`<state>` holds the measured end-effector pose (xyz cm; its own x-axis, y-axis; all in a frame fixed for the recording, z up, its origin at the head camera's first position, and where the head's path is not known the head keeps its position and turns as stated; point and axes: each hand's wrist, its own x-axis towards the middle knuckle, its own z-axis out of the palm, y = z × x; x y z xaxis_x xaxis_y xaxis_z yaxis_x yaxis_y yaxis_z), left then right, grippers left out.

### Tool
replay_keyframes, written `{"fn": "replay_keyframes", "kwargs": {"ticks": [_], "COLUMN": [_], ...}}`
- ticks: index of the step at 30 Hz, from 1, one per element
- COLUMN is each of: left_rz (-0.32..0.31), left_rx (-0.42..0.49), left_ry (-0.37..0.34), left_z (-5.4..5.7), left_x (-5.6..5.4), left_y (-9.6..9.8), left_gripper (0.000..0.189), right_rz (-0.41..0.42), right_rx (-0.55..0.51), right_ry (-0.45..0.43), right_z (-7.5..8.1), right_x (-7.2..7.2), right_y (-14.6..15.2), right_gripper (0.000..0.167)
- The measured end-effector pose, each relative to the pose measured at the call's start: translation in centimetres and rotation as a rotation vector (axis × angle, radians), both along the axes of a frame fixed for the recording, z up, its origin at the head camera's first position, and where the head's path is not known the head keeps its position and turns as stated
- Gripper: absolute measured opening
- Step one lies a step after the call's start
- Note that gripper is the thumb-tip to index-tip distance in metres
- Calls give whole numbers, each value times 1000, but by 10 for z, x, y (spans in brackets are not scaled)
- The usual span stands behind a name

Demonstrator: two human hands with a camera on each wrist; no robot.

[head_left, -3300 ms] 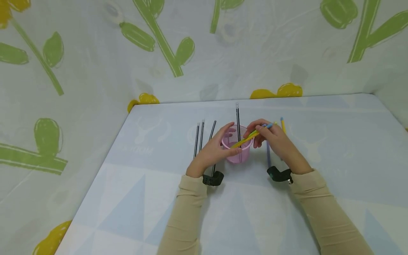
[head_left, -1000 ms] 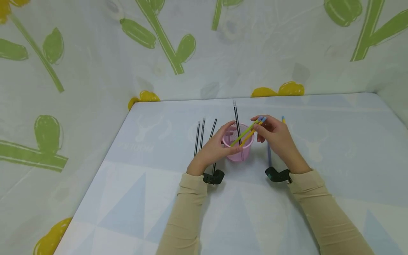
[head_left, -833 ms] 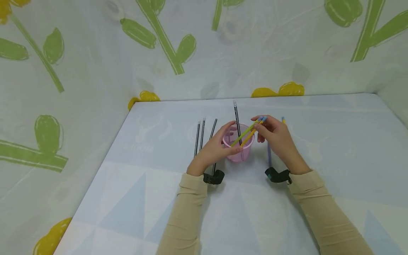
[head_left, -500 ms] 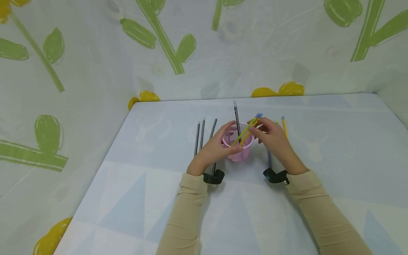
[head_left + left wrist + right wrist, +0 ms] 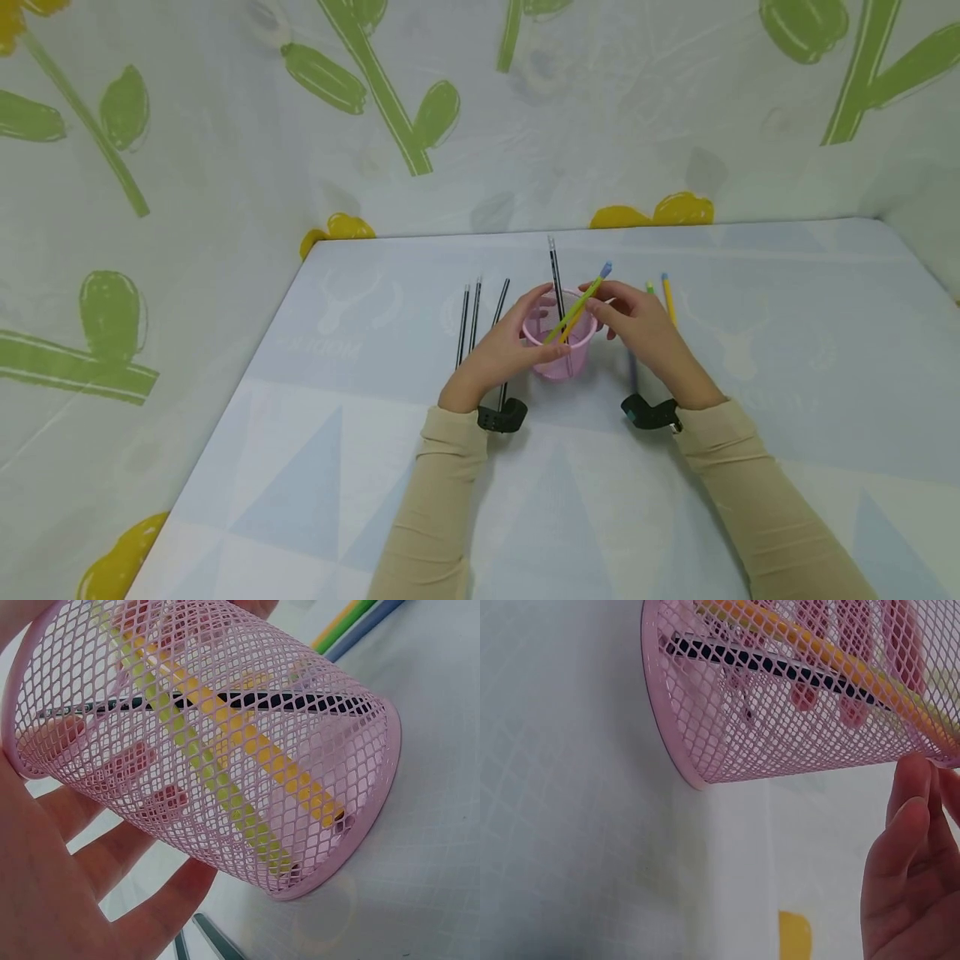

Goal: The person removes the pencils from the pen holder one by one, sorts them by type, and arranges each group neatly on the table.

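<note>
A pink mesh pencil cup (image 5: 553, 364) is held by my left hand (image 5: 501, 350), thumb along its near side and fingers spread round the far side. In the cup lean a black striped pencil (image 5: 555, 271), a green pencil (image 5: 570, 316) and a yellow pencil (image 5: 289, 776). Through the mesh in the left wrist view, their lower ends show near the base. My right hand (image 5: 633, 321) is at the right rim, thumb beside the green and yellow pencils. The right wrist view shows loosely bent fingertips (image 5: 913, 769) right at the rim.
Several black striped pencils (image 5: 476, 312) lie on the table left of the cup, partly behind my left hand. To the right lie a yellow pencil (image 5: 669, 297), a green pencil (image 5: 650, 287) and a blue-violet pencil (image 5: 632, 373). A patterned cloth wall (image 5: 540, 167) rises behind the table.
The green and yellow pencils have tipped left and steeper, and now lean together against the rim. My right hand has shifted slightly left and loosened from them. The left hand stays on the cup.
</note>
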<state>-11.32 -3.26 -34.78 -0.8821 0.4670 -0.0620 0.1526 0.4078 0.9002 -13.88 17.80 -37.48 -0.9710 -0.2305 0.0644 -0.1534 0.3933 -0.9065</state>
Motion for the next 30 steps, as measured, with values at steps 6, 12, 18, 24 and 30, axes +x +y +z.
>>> {"fn": "replay_keyframes", "kwargs": {"ticks": [6, 12, 18, 24, 30], "left_rz": [-9, -1, -1, 21, 25], "left_rx": [2, 2, 15, 2, -4], "left_ry": [-3, -11, 10, 39, 47], "left_z": [0, 1, -21, -31, -32], "left_x": [0, 0, -13, -16, -16], "left_y": [0, 0, 0, 1, 0], "left_gripper": [80, 80, 82, 81, 80], "right_rz": [-29, -83, -111, -138, -142], "right_rx": [-10, -5, 4, -62, -214], "right_ry": [14, 15, 53, 77, 129], "right_z": [0, 2, 5, 8, 18], "right_x": [1, 2, 3, 2, 2], "right_y": [2, 2, 6, 11, 20], "right_gripper": [38, 39, 35, 34, 33]}}
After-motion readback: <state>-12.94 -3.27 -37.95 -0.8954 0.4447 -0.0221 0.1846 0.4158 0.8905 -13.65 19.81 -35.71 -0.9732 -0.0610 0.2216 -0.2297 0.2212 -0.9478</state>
